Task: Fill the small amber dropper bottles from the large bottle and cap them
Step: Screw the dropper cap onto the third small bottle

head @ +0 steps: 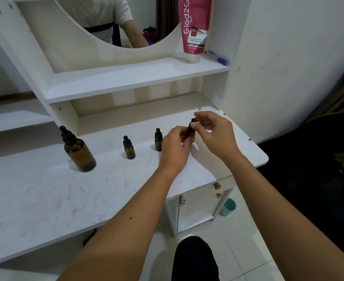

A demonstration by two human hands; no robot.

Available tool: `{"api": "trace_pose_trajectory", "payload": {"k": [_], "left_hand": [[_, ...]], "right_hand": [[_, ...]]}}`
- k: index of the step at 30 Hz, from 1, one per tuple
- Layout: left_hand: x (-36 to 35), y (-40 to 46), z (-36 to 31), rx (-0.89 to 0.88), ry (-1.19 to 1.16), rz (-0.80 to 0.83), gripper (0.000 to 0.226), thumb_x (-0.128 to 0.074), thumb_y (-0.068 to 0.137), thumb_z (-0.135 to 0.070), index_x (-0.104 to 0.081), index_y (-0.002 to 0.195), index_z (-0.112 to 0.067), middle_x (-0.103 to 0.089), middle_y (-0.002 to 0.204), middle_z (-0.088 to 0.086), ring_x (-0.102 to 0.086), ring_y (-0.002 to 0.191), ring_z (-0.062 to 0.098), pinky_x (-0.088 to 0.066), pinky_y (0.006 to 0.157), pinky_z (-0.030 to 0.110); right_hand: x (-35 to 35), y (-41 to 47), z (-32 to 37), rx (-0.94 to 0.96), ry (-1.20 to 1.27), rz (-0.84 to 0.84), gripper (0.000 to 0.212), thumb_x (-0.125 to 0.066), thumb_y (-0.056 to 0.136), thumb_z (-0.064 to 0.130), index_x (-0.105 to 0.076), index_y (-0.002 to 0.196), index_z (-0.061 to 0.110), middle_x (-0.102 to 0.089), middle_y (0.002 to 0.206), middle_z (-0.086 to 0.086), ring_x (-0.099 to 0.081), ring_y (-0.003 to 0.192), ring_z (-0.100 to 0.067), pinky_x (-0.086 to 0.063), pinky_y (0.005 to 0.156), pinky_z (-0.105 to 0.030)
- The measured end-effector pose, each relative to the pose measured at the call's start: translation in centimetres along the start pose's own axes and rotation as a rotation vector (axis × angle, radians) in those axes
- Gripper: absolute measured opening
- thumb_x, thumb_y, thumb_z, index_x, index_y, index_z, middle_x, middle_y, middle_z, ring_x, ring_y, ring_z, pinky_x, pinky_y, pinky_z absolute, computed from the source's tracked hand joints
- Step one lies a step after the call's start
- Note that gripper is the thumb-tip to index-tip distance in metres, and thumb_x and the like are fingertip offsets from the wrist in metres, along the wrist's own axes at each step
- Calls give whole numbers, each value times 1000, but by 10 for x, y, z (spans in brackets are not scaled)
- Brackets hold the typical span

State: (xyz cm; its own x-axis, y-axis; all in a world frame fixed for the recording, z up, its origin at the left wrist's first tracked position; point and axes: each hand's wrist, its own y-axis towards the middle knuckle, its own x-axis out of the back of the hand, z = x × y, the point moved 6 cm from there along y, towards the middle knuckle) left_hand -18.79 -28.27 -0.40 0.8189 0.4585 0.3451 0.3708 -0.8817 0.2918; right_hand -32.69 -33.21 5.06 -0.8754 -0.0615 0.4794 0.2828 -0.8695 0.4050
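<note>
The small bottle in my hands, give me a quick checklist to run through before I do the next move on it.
1. Left hand grips the small bottle by its body: ok.
2. Right hand pinches its black dropper cap: ok.
3. Held bottle upright, above the white tabletop: ok.
4. Cap screwed fully tight: cannot tell, fingers hide the neck.
5. Liquid level inside: cannot tell, the hands cover the glass.
6. Large bottle and the two other small bottles stand upright, capped, apart from the hands: ok.
</note>
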Motion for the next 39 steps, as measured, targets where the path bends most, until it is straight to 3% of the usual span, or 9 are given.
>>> {"api": "trace_pose_trajectory", "payload": {"k": [3, 6, 9, 15, 21, 27, 31, 34, 39], "left_hand": [[-3, 0, -1, 1, 14, 6, 23, -68, 99, -14, -67, 121, -14, -71, 113, -5, -68, 102, 7, -58, 95, 33], [-4, 3, -6, -10, 15, -2, 22, -69, 98, -14, -67, 121, -14, -71, 112, -4, -69, 101, 7, -58, 94, 33], [-6, 5, -7, -12, -12, -3, 18, -67, 99, -12, -67, 116, -15, -72, 107, -5, -70, 100, 7, -59, 93, 34], [-8, 6, -11, -13, 9, -9, 23, -70, 97, -14, -66, 120, -14, -70, 113, -4, -69, 100, 7, -58, 94, 32], [-4, 6, -2, -11, 34, -11, 22, -69, 98, -14, -67, 120, -14, -71, 111, -4, -69, 98, 5, -59, 92, 30], [-3, 4, -3, -17, 38, -9, 22, -68, 99, -12, -67, 121, -14, -70, 113, -6, -69, 100, 5, -59, 93, 31], [-1, 2, -1, -1, 38, -13, 22, -68, 99, -13, -66, 121, -14, -70, 112, -6, -68, 100, 5, -59, 93, 30], [2, 0, 1, 1, 30, -22, 20, -67, 99, -12, -67, 119, -14, -70, 109, -7, -68, 98, 3, -58, 92, 29], [0, 2, 1, 8, 40, -20, 24, -70, 98, -13, -66, 122, -15, -71, 113, -6, -69, 100, 5, -59, 93, 29]], "right_hand": [[0, -3, -8, -32, 0, 36, 26, -70, 101, 15, -76, 126, 16, -78, 115, 5, -72, 98, 4, -50, 89, -4], [0, -2, -10, -49, 36, 14, 20, -73, 99, 15, -78, 118, 15, -78, 110, 6, -69, 91, 12, -52, 88, -5], [2, -5, -15, -104, 122, -44, 19, -81, 93, 24, -77, 109, 16, -78, 97, 9, -73, 89, 3, -55, 85, -12], [7, -9, -15, -63, 188, -60, 25, -65, 104, 16, -76, 127, 19, -73, 125, 2, -71, 105, -5, -55, 96, -20], [-9, -11, -25, -142, 228, -30, 14, -76, 97, 18, -77, 111, 17, -79, 107, 4, -75, 101, -9, -59, 97, -30], [-9, -13, -14, -44, 178, -28, 29, -66, 103, 14, -71, 132, 18, -73, 124, 2, -73, 103, -8, -56, 96, -20], [-13, -14, -16, -69, 188, -19, 23, -71, 99, 10, -76, 121, 16, -77, 115, 3, -75, 100, -9, -60, 98, -29], [-12, -16, -21, -148, 245, -49, 24, -81, 92, 18, -75, 116, 17, -78, 108, 4, -75, 97, -8, -60, 95, -26], [-11, -16, -15, -79, 239, -42, 23, -68, 101, 11, -77, 121, 19, -76, 118, 5, -74, 104, -5, -57, 98, -23]]}}
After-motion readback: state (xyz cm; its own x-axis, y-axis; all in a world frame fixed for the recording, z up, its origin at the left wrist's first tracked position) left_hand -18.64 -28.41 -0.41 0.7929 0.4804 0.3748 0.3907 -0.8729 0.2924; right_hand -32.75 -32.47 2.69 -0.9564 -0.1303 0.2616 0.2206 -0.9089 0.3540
